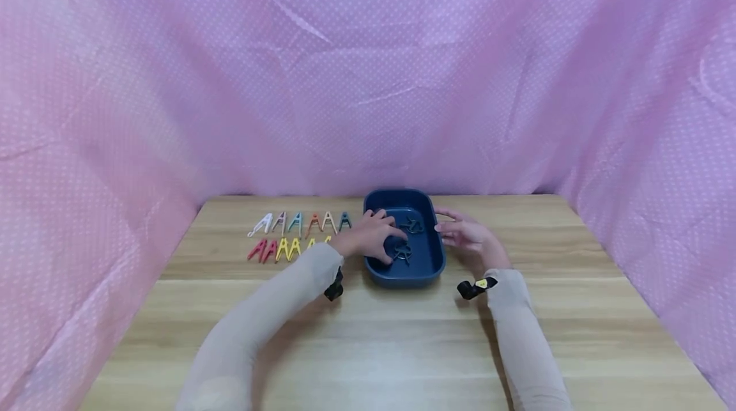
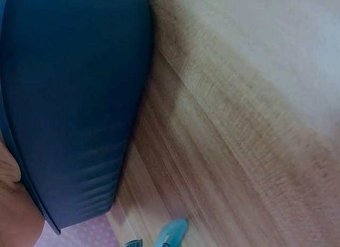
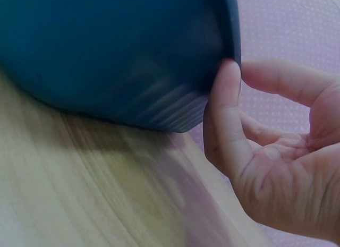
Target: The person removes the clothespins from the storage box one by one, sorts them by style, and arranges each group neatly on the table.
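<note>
Counter (image 1: pixel 402 347): wooden, pink dotted cloth (image 1: pixel 368 66) behind | blue tub (image 1: pixel 428 267) mid-counter, dark clips (image 1: pixel 409 227) inside | left hand (image 1: pixel 374 238) reaching into tub, fingers curled on a clip | right hand (image 1: pixel 468 235) relaxed, thumb touching tub's outer wall | 2 rows of coloured clips (image 1: pixel 296 232) left of tub

A makeshift recording booth: pink dotted cloth (image 1: pixel 368 78) curtains off a wooden table (image 1: pixel 402 334) on three sides.

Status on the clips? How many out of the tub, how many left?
Done: about eleven coloured clips lie in two rows on the table. In hand: left hand reaches into the blue tub at a dark clip; right hand steadies the rim. Left: at least two dark clips inside.
</note>
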{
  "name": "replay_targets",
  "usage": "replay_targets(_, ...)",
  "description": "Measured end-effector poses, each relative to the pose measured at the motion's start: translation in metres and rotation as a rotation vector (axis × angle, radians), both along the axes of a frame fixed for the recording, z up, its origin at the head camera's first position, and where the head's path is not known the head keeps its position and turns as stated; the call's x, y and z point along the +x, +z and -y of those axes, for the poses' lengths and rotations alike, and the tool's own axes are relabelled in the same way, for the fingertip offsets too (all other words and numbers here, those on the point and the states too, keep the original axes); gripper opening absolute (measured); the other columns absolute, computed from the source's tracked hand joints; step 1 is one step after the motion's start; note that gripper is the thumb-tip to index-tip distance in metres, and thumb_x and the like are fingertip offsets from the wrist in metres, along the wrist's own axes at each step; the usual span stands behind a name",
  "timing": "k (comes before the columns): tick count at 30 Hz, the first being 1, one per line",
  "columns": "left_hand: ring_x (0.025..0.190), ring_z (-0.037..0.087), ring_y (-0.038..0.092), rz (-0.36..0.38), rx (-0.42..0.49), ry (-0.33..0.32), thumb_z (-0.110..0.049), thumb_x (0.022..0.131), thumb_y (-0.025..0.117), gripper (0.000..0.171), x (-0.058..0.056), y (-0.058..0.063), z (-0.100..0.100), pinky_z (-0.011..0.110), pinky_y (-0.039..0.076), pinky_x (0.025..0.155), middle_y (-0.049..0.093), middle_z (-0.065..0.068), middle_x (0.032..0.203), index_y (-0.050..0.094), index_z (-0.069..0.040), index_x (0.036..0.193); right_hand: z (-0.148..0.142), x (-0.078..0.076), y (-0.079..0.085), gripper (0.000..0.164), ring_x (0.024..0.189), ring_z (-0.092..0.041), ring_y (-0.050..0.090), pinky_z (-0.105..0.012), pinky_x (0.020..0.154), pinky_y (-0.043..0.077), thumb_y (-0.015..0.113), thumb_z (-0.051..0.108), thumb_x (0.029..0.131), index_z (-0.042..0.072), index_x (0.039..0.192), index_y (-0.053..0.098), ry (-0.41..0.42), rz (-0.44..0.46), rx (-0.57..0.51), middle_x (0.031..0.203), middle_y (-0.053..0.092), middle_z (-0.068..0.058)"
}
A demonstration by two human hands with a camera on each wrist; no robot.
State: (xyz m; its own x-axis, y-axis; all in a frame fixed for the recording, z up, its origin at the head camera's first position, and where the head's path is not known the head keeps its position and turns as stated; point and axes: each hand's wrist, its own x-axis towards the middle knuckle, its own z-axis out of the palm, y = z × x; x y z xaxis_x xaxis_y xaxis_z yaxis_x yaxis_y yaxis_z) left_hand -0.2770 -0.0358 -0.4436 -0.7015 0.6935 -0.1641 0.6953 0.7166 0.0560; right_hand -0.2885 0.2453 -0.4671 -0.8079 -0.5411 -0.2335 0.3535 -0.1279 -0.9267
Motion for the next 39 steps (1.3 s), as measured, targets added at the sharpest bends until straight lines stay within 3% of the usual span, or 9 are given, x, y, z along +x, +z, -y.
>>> replay_targets(8, 0.126, 0.024, 0.043, 0.010, 0.037, 0.011, -0.054, 0.083, 0.079, 0.057, -0.005, -0.003, 0.001, 0.047, 0.036, 0.106, 0.058, 0.001, 0.139, 0.063, -0.039, 0.136, 0.000, 0.000, 0.007, 0.063, 0.090, -0.008, 0.070, -0.025, 0.084, 0.058, 0.040, -0.011, 0.102, 0.001, 0.159, 0.015, 0.007, 0.037, -0.037, 0.098, 0.074, 0.002)
replay_targets(15, 0.129, 0.024, 0.043, 0.013, 0.060, 0.038, -0.053, 0.083, 0.080, 0.058, -0.007, 0.006, -0.002, 0.049, 0.034, 0.112, 0.056, 0.001, 0.141, 0.063, -0.037, 0.136, -0.003, -0.003, 0.018, 0.067, 0.087, -0.005, 0.069, -0.023, 0.083, 0.057, 0.040, -0.011, 0.102, 0.000, 0.161, 0.009, 0.001, 0.010, 0.006, 0.094, 0.072, 0.004)
replay_targets(26, 0.118, 0.020, 0.042, 0.058, 0.128, 0.069, -0.051, 0.082, 0.081, 0.058, -0.001, 0.002, 0.006, 0.043, 0.038, 0.105, 0.057, 0.000, 0.141, 0.064, -0.031, 0.134, 0.006, 0.004, 0.010, 0.065, 0.085, -0.006, 0.069, -0.023, 0.080, 0.057, 0.039, -0.012, 0.102, -0.001, 0.160, 0.010, -0.003, 0.033, -0.001, 0.091, 0.073, 0.005)
replay_targets(32, 0.114, 0.019, 0.042, 0.050, 0.184, 0.096, -0.049, 0.082, 0.081, 0.060, -0.001, 0.010, 0.007, 0.039, 0.039, 0.100, 0.057, 0.002, 0.140, 0.064, -0.026, 0.135, 0.005, 0.001, 0.012, 0.066, 0.085, -0.006, 0.069, -0.023, 0.080, 0.057, 0.039, -0.011, 0.102, -0.001, 0.160, 0.010, -0.015, 0.021, -0.012, 0.092, 0.074, 0.005)
replay_targets(39, 0.113, 0.019, 0.043, 0.052, 0.238, 0.119, -0.049, 0.083, 0.080, 0.061, 0.002, 0.006, 0.009, 0.037, 0.042, 0.097, 0.058, 0.002, 0.138, 0.064, -0.025, 0.136, 0.004, 0.004, 0.007, 0.065, 0.082, -0.006, 0.070, -0.023, 0.077, 0.057, 0.039, -0.013, 0.102, -0.001, 0.160, 0.011, -0.001, 0.045, -0.035, 0.090, 0.073, 0.005)
